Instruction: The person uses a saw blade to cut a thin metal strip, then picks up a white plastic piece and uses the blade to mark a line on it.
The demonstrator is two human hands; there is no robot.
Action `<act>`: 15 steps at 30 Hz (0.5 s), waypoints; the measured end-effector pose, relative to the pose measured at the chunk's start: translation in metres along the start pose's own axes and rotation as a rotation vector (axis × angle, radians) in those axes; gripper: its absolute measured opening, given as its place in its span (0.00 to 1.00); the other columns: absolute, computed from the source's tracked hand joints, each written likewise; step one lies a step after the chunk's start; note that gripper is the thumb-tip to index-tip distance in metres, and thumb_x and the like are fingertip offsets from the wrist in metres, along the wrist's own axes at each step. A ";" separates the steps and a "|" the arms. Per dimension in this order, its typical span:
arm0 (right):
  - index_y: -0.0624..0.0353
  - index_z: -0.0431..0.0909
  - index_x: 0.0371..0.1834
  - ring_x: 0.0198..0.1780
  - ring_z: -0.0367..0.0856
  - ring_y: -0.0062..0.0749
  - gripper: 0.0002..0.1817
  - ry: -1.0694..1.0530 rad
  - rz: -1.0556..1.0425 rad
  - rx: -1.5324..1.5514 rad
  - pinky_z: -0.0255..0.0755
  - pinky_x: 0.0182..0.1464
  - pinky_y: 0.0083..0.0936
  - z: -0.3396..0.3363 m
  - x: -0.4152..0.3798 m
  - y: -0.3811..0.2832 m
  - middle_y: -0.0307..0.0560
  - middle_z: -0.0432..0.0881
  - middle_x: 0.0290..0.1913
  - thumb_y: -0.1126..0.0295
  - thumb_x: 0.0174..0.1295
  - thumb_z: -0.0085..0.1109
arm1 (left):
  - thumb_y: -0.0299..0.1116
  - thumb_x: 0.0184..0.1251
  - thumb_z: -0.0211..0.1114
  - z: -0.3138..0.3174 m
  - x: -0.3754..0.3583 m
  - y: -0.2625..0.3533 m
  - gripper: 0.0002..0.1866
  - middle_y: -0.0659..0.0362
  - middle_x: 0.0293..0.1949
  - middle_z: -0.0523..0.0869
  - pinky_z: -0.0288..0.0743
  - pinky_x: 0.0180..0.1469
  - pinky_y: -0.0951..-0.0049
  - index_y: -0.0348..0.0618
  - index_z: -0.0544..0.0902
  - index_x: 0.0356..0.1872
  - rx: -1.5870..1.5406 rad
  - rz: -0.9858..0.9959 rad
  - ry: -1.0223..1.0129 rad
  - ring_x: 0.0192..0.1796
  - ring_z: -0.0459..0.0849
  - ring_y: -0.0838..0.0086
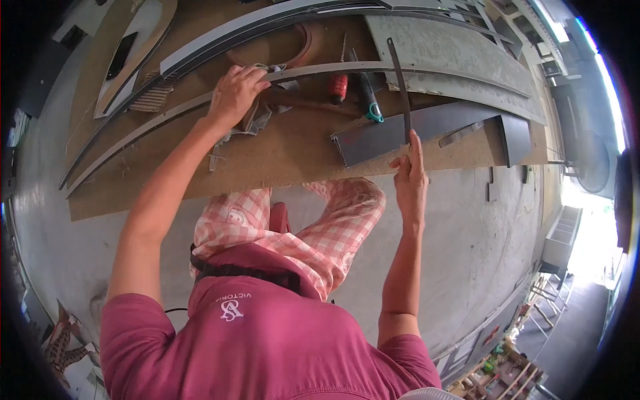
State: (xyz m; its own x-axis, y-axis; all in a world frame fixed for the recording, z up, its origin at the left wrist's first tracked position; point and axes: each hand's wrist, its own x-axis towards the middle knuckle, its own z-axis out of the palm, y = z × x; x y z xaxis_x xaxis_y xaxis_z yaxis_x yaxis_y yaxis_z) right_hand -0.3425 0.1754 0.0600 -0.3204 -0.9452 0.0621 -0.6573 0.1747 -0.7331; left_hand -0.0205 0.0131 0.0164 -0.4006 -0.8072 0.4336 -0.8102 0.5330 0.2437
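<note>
My left hand (235,95) is closed on a long, thin curved strip (153,123) that runs across the wooden table. In my right hand (411,170) is a long flat file (401,87), its index finger stretched along the lower end and the other fingers curled. The far part of the file lies across the strip. Between my hands lie a red-handled screwdriver (339,87) and a dark tool with a teal end (369,93). Crumpled cloth (252,123) sits just below my left hand.
The brown tabletop (287,153) ends near my knees. A dark panel (380,140) lies at its near right, a pale greenish board (440,53) behind it. Longer curved strips (233,37) cross the back. A phone (122,55) lies at the far left. A fan (592,167) stands at the right.
</note>
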 end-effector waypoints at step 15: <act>0.43 0.58 0.70 0.32 0.77 0.36 0.27 -0.106 0.050 0.015 0.70 0.41 0.22 0.046 -0.067 -0.012 0.52 0.79 0.33 0.76 0.67 0.42 | 0.39 0.64 0.59 -0.062 -0.089 -0.108 0.16 0.56 0.47 0.80 0.65 0.58 0.63 0.42 0.78 0.49 0.046 -0.040 -0.100 0.54 0.74 0.63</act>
State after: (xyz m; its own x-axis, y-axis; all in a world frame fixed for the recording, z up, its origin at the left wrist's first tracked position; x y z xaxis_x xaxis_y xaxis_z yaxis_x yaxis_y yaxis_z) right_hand -0.2817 0.2242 0.0337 -0.2781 -0.9594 -0.0468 -0.6319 0.2194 -0.7433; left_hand 0.1289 0.0430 0.0049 -0.4066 -0.8501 0.3346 -0.8442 0.4896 0.2181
